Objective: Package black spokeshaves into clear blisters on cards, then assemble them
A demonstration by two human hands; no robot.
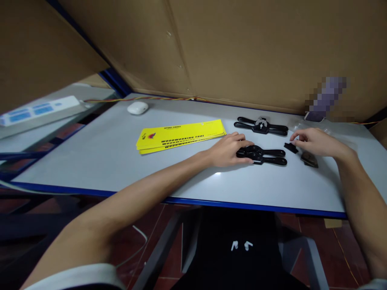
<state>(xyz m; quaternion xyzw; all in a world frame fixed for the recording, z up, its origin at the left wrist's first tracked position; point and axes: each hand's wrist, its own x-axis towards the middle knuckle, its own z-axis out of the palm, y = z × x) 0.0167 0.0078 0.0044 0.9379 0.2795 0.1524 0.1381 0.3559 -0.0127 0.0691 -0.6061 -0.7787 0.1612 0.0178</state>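
My left hand [228,150] lies over the left handles of two black spokeshaves [262,155] set side by side on the table. Its thumb is at the near side and its fingers at the far side, so those handles are mostly hidden. My right hand [317,141] hovers with bent, slightly parted fingers just above a small black metal part [291,148], which lies on the table. Below that hand is a small stack of dark, shiny flat pieces [309,159]. Farther back sit more black spokeshaves [261,125], with a grey metal plate on top.
Yellow printed cards [181,136] lie fanned left of my left hand. A white earbud case [137,107] sits at the back left. Clear plastic wrapping [325,128] and a blurred phone [325,100] are behind my right hand. Cardboard [242,52] walls the back; a power strip [42,110] is at left.
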